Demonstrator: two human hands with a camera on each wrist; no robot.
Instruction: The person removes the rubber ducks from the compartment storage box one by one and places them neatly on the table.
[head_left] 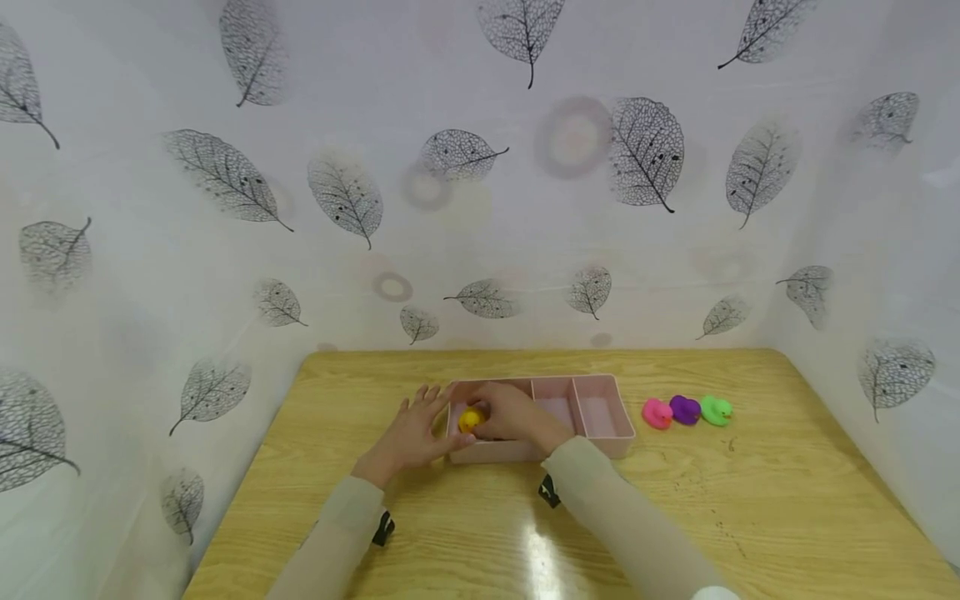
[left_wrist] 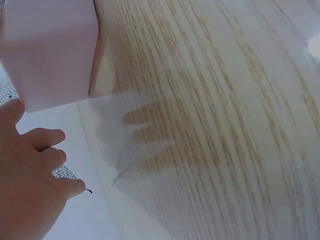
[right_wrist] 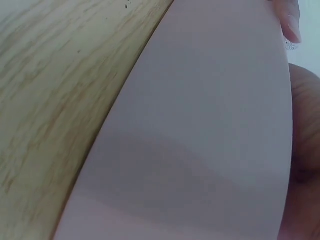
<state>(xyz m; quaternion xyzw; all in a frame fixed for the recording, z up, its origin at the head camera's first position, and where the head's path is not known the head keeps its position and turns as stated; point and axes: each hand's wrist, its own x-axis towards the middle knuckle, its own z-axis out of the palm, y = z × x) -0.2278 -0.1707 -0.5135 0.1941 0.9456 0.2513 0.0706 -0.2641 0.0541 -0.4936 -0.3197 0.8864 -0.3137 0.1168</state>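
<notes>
A pale pink divided box (head_left: 513,452) stands on the table. My right hand (head_left: 513,412) reaches over its front rim into the left part and pinches a yellow rubber duck (head_left: 470,419), partly covered by the fingers. At the box's left end is my left hand (head_left: 412,433), its fingers spread loosely and its thumb reaching the front rim. The left wrist view has the left hand (left_wrist: 30,170) beside the corner of the box (left_wrist: 55,55). In the right wrist view the box's front wall (right_wrist: 195,120) hides most of the right hand (right_wrist: 305,140).
To the right of the box, a pink duck (head_left: 657,414), a purple duck (head_left: 685,410) and a green duck (head_left: 716,410) sit in a row on the wooden table (head_left: 465,533). A white leaf-print sheet (head_left: 480,225) hangs behind the table and along its sides.
</notes>
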